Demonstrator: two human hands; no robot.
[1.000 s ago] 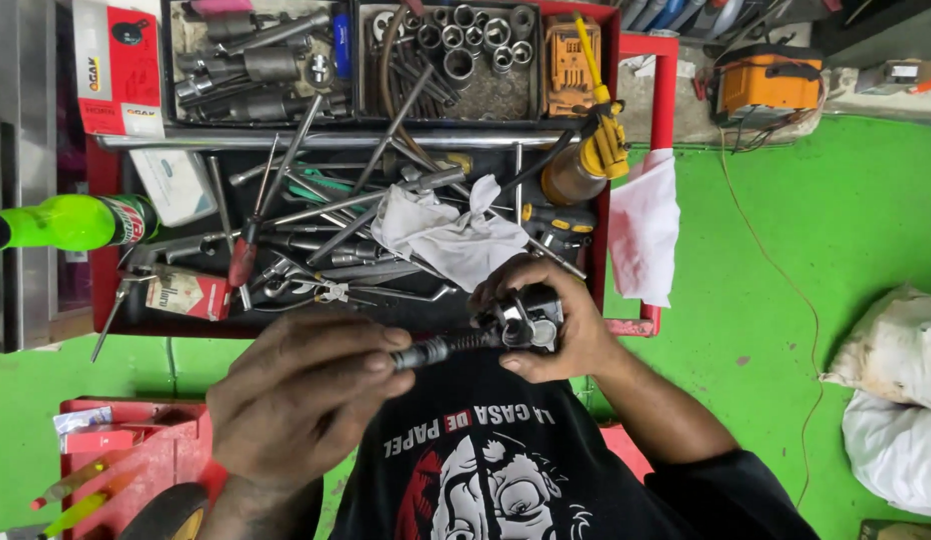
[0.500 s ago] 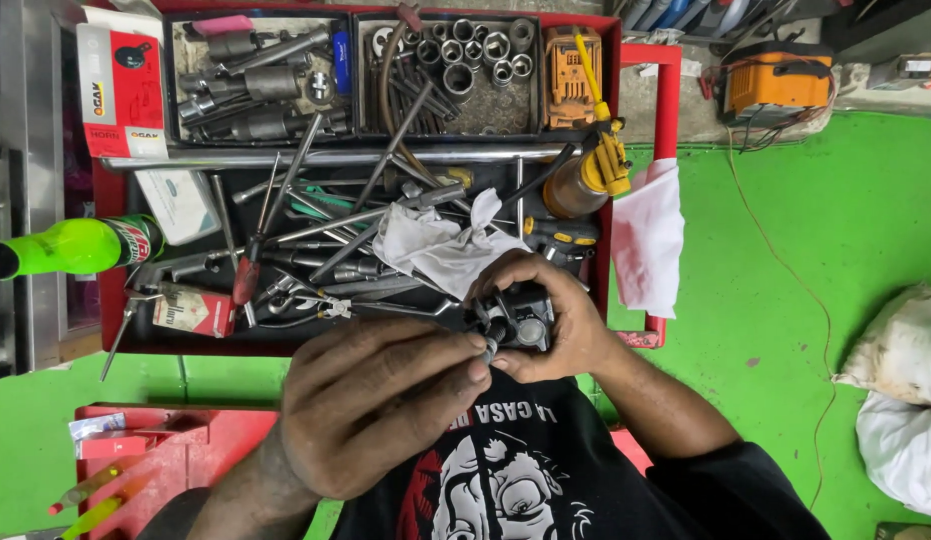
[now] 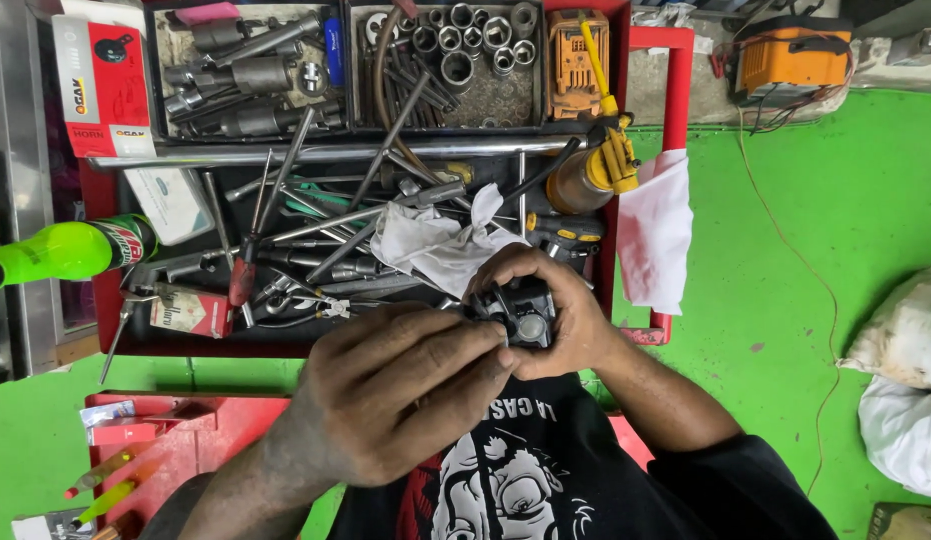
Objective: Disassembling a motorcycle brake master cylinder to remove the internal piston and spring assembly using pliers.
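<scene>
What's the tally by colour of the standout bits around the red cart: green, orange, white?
Green: 1, the bottle lying at the cart's left edge.
Orange: 2, the oil can and the box on the floor.
White: 2, the rag among the tools and the cloth hung on the cart's rail.
Total: 5

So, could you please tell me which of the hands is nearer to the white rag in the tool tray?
Right. The right hand sits just below the white rag; the left hand is lower.

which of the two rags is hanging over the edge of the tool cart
The pink rag, draped over the red cart's side rail. The white rag lies crumpled among the tools inside the tray.
</scene>
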